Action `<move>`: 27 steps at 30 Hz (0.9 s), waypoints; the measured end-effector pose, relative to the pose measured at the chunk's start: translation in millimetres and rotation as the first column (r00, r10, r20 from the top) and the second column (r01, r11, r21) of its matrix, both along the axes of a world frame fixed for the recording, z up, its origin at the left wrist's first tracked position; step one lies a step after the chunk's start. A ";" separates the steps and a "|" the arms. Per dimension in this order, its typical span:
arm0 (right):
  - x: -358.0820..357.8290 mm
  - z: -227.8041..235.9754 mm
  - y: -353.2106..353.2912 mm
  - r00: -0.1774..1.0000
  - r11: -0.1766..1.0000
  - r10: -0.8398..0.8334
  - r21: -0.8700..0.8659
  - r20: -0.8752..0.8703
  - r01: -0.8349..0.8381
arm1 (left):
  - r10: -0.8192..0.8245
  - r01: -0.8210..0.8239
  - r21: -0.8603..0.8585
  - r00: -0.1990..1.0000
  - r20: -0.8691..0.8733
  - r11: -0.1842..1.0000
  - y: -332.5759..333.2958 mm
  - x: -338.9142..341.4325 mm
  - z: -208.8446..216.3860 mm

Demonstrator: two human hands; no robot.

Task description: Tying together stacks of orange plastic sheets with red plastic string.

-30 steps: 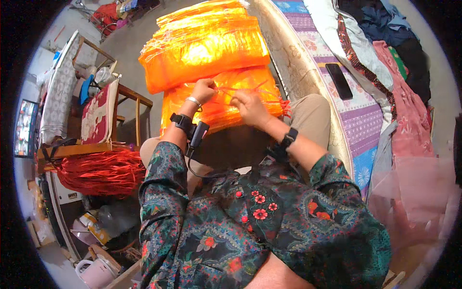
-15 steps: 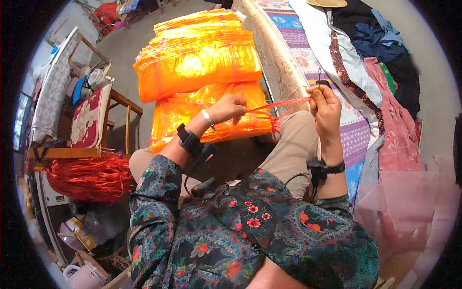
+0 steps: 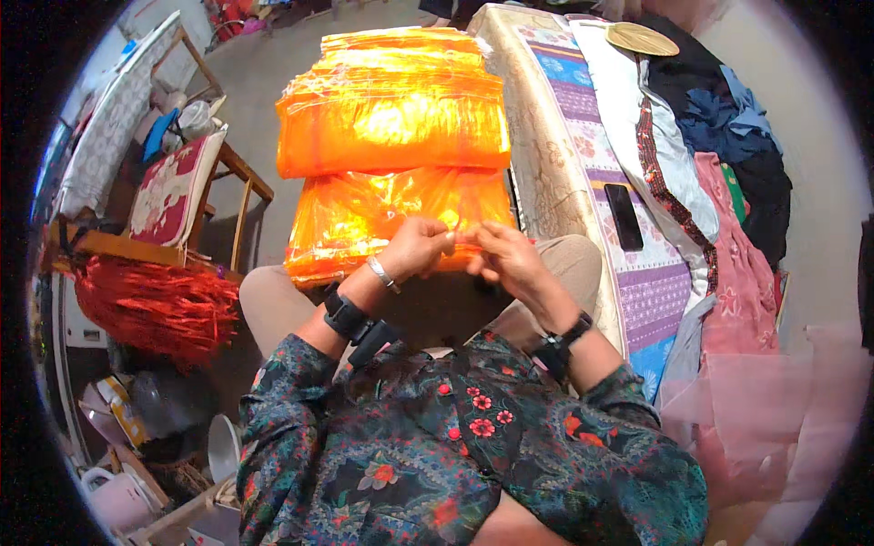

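Observation:
A stack of shiny orange plastic mesh-like bags point(image 3: 391, 136) lies before my knees, its upper part folded in a thick layer. At the front edge of the stack, my left hand point(image 3: 419, 247) is closed, thumb and forefinger pinched on a short piece of red string point(image 3: 463, 238). My right hand point(image 3: 512, 261) meets it from the right, thumb and forefinger pinched at the other end of the string, the other fingers curled. The string is hard to make out against the orange plastic. Any tool in the right hand is hidden.
A bundle of red strands point(image 3: 159, 305) hangs from a wooden chair point(image 3: 232, 164) at the left. On the right, a patterned bed point(image 3: 655, 296) holds a black phone point(image 3: 624, 217), clothes point(image 3: 728, 246) and a woven fan point(image 3: 643, 38). A pink mug point(image 3: 118, 500) stands lower left.
My right hand has come left and down from beside the bed to my left hand. The red string, stretched long before, now spans a short gap. The thin hooked tool no longer shows.

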State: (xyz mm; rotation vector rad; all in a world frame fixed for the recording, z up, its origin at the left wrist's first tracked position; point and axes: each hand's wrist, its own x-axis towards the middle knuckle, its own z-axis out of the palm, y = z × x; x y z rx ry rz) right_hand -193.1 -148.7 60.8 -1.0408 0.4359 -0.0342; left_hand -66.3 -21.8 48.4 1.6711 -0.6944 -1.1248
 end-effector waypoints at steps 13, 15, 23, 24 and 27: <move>18.7 3.7 50.6 0.813 0.784 0.582 -0.272 0.011 -0.558 | -0.290 -0.236 -0.500 0.583 -0.759 0.833 58.9 -12.0 -15.4; 9.7 0.2 54.7 0.749 0.698 0.662 -0.342 -0.028 -0.629 | -0.146 -0.331 -0.417 0.608 -0.780 0.847 53.4 -12.2 -4.9; -23.3 -33.8 63.9 0.723 0.717 0.689 -0.181 0.037 -0.674 | -0.122 -0.320 -0.402 0.633 -0.764 0.858 51.5 0.3 -2.1; -23.1 -31.4 60.4 0.823 0.776 0.567 -0.343 0.013 -0.529 | -0.124 -0.320 -0.404 0.632 -0.765 0.857 53.8 -0.9 -2.9; -3.0 -20.6 43.9 0.990 0.792 0.140 -0.597 -0.025 -0.127 | -0.023 -0.288 -0.361 0.753 -0.658 0.887 61.2 -6.9 -4.0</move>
